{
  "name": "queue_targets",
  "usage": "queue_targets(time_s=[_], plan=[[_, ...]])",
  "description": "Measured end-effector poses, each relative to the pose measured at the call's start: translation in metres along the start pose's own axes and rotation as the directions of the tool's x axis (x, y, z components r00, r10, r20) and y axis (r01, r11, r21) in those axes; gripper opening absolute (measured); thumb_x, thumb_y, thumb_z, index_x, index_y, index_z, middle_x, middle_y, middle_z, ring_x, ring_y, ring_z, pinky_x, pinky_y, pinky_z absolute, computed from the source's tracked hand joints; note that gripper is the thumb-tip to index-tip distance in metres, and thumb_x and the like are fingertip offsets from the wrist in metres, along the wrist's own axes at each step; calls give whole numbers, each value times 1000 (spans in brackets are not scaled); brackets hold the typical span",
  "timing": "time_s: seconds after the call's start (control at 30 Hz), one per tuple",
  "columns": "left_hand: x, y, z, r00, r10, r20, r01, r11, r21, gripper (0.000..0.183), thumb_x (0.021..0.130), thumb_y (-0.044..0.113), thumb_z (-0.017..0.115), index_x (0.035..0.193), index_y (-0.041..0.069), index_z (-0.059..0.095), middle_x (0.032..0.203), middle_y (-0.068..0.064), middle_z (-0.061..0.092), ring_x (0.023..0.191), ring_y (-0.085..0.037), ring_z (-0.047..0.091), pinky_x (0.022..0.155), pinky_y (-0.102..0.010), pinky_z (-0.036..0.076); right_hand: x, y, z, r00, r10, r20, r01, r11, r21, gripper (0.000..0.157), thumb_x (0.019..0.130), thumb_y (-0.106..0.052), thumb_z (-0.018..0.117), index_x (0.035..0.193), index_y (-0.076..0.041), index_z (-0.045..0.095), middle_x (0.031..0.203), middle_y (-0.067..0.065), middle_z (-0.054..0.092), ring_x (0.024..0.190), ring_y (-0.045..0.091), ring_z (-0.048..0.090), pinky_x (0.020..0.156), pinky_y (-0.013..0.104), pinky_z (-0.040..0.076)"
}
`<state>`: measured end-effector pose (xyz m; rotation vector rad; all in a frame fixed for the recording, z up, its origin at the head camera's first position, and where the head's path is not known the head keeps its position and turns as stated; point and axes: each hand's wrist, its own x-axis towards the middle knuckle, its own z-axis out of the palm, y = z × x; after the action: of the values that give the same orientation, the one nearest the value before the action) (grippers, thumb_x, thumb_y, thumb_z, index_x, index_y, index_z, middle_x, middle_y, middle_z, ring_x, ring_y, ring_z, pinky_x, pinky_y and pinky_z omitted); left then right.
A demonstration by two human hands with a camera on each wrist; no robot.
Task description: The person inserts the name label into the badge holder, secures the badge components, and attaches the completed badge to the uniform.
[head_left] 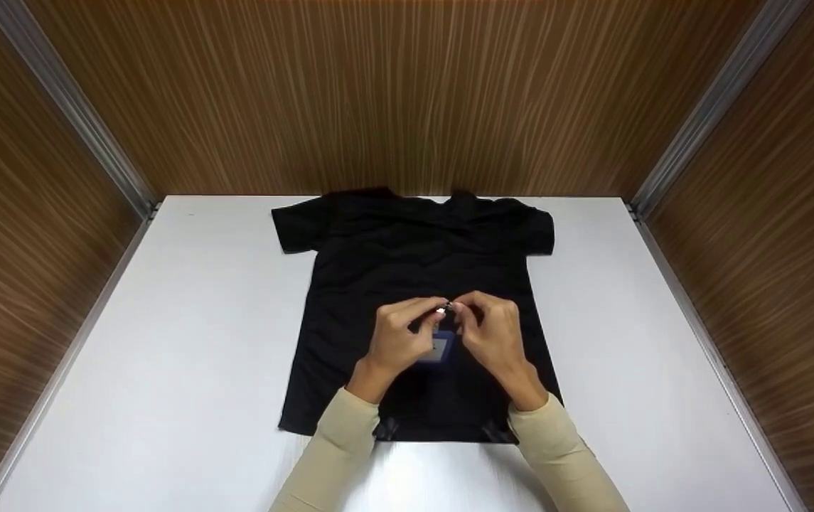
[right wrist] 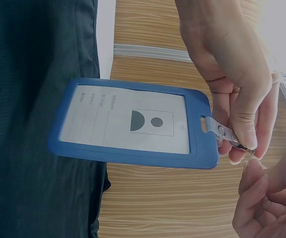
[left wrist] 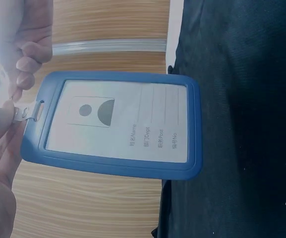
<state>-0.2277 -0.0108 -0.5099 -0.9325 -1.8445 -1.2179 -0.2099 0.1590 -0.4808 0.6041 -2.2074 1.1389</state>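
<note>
A blue-framed ID badge holder point(head_left: 442, 347) hangs upright above a black T-shirt point(head_left: 414, 249). A white card point(right wrist: 128, 119) with printed lines and a grey portrait icon sits inside it. From its top slot comes a clear strap point(right wrist: 213, 127) with a snap and a small metal clip point(right wrist: 239, 145). My left hand point(head_left: 401, 333) pinches this clip by the strap between thumb and fingers. Opposite it, my right hand point(head_left: 495, 333) pinches the clip's far end with thumb and forefinger. The fingertips of both hands nearly meet, partly hiding the clip.
The T-shirt lies spread flat on a white table point(head_left: 200, 320), its collar toward the back. Wood-grain panels with metal edge strips point(head_left: 79, 107) wall the table at the back and both sides.
</note>
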Motion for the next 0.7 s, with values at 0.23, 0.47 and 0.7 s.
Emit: queue_targets(time_s=[0.23,0.47,0.7], plan=[[-1,0,0,1000,-14,8,14,1000,11,15,89,-5,74,104,-5,78,94,-15,80,84,-20,78,77,-27,62,0,-1,-1,1000,14,12,-14,1000,-1,11,89,7,72,79,4,72,64,10,69,50,14,64,49,16,50],[-1,-1,0,1000,-11,-1,11,1000,16,19,87,-5,76,106,-3,78,92,-14,80,81,-20,77,73,-28,62,0,-1,-1,1000,6,21,-6,1000,-11,11,90,6,72,79,3,72,65,10,69,50,15,64,49,17,50],[0,-1,-1,1000,-15,5,15,1000,1,21,88,-5,75,109,-4,77,96,-15,80,84,-21,78,76,-28,62,1,-1,-2,999,22,32,-21,1000,-6,11,91,4,71,80,2,73,66,11,69,52,15,64,50,19,51]])
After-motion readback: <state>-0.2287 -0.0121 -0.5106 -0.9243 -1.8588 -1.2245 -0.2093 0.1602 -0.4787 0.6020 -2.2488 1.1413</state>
